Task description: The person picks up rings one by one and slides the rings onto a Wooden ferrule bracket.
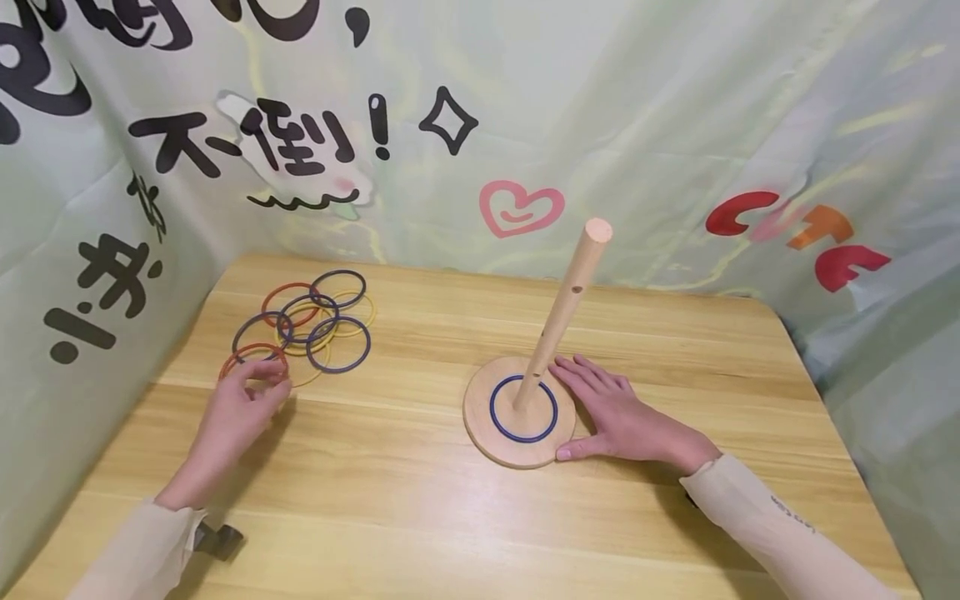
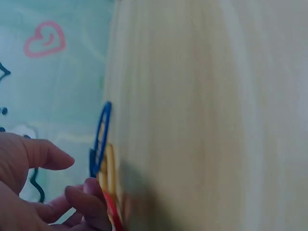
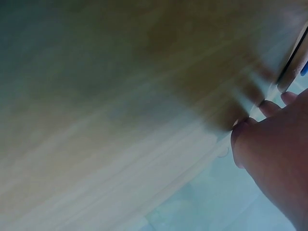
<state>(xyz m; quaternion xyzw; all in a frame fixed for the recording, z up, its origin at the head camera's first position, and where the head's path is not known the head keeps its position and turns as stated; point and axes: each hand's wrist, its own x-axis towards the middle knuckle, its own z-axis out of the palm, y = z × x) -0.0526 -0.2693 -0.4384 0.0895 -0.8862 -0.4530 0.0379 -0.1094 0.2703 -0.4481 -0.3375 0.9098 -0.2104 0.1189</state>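
At the left of the table, my left hand (image 1: 243,408) is over the near edge of a pile of thin rings. A red ring (image 1: 232,357) lies right by its fingertips. In the left wrist view the thumb (image 2: 55,156) stands apart from the bent fingers, with nothing seen between them. My right hand (image 1: 618,417) rests flat beside a round wooden base (image 1: 487,442), thumb and fingers spread along its right edge. From this base rises a wooden post (image 1: 564,312), with a blue ring (image 1: 495,423) lying around its foot.
Blue rings (image 1: 365,358), yellow rings (image 1: 372,310) and another red ring (image 1: 270,293) overlap in the pile. A printed cloth (image 1: 637,142) hangs behind and beside the wooden table (image 1: 405,517).
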